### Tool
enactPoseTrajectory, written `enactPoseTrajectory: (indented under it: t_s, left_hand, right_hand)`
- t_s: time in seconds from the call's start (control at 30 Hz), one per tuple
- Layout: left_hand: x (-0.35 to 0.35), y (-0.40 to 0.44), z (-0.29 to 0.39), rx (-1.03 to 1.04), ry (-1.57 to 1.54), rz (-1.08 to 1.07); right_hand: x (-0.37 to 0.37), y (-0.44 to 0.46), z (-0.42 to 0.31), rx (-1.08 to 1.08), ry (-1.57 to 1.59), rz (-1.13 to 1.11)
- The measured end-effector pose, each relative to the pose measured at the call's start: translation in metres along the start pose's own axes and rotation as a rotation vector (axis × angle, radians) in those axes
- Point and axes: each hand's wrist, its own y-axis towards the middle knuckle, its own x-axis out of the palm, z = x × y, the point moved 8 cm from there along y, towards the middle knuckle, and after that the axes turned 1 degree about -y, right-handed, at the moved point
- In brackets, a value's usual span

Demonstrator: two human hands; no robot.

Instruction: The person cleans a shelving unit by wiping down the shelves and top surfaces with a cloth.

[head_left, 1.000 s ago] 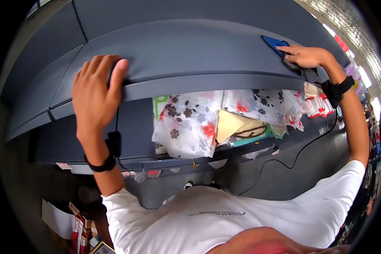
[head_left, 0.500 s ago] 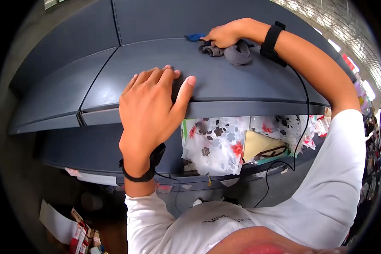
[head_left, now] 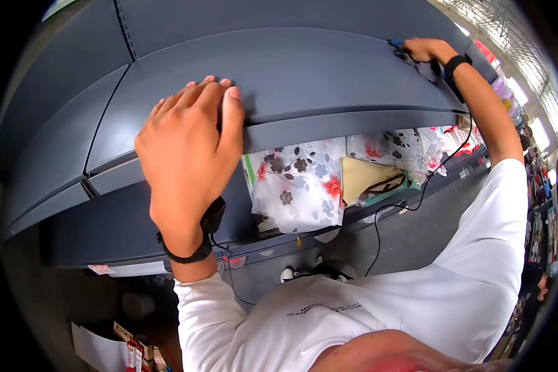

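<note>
My left hand point(head_left: 189, 133) rests at the front edge of the dark grey upper shelf point(head_left: 304, 74), fingers spread apart and holding nothing. Far to the right, at the back of that shelf, my right hand point(head_left: 426, 49) is closed on a blue and grey cloth point(head_left: 425, 67), pressed against the surface. Part of the cloth is hidden under the fingers. Below the shelf edge lie floral-patterned plastic packages point(head_left: 297, 192) and a pale yellow item point(head_left: 359, 177).
A black cable point(head_left: 378, 239) hangs from my right wrist past the lower shelf point(head_left: 130, 226). Cartons point(head_left: 133, 347) stand on the floor at lower left. Red and white packets point(head_left: 459, 139) lie at the right. Stocked racks line the far right.
Over the last second my right hand swept with the cloth along the back of the shelf while the view swung. My left hand has shifted right along the front edge.
</note>
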Motion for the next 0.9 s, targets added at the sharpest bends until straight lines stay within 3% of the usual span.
enactPoseTrajectory:
  t_s: [0.1, 0.13, 0.2, 0.27, 0.3, 0.4, 0.47, 0.5, 0.57, 0.63, 0.8, 0.9]
  left_hand:
    - [-0.002, 0.001, -0.001, -0.069, -0.03, 0.012]
    - [-0.002, 0.002, -0.001, -0.061, -0.042, 0.005]
    - [0.001, 0.003, -0.009, -0.198, -0.071, -0.06]
    - [0.0, 0.005, -0.014, -0.32, -0.108, -0.141]
    - [0.0, 0.004, -0.013, -0.306, -0.098, -0.119]
    - [0.004, 0.003, -0.014, -0.294, -0.098, -0.091]
    - [0.0, 0.002, -0.015, -0.31, -0.085, -0.069]
    - [0.001, 0.003, -0.015, -0.358, -0.09, -0.107]
    - [0.001, 0.004, -0.019, -0.393, -0.084, -0.145]
    - [0.009, 0.001, -0.032, -0.489, -0.188, -0.156]
    - [0.014, 0.004, -0.04, -0.376, -0.25, -0.104]
    - [0.023, 0.001, -0.06, -0.386, -0.446, -0.148]
  right_hand:
    - [-0.055, -0.016, -0.082, -0.347, 0.193, 0.333]
    - [-0.082, -0.043, -0.12, -0.364, 0.203, 0.291]
    - [-0.1, -0.038, -0.145, -0.799, 0.311, 0.466]
    - [-0.138, -0.098, -0.177, -0.912, 0.568, 0.356]
    - [-0.131, -0.085, -0.175, -1.06, 0.424, 0.355]
    - [-0.085, -0.031, -0.123, -0.863, 0.552, 0.193]
    - [-0.044, -0.011, -0.072, -0.83, 0.408, 0.394]
    - [-0.001, 0.019, -0.02, -0.367, 0.312, 0.32]
    - [0.037, 0.009, 0.028, -0.191, 0.268, 0.223]
    - [0.069, 0.002, 0.071, -0.198, 0.285, 0.159]
    - [0.124, -0.035, 0.144, -0.042, 0.252, 0.049]
    - [0.153, -0.045, 0.182, 0.0, 0.269, 0.03]
